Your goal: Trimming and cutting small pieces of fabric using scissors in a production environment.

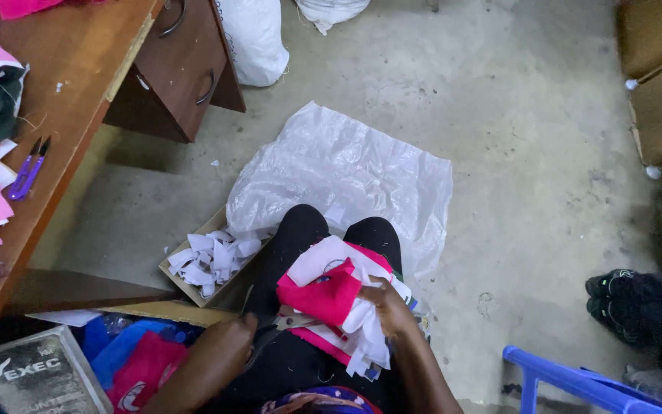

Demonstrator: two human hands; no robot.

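On my lap lies a stack of pink and white fabric pieces (323,295), over my black trousers. My right hand (388,307) grips the stack's right edge, fingers curled into the white layers. My left hand (227,345) is closed around the dark handles of a pair of scissors (289,322). The blades point right and meet the lower edge of the pink piece. Whether the blades are apart is hard to tell.
A cardboard box of white strips (208,261) sits left of my knees, on a clear plastic sheet (346,169). A wooden desk (78,77) at left holds purple snips (28,169) and pink cloth. Another person's dark shoes (614,295) and a blue chair (576,379) are at right.
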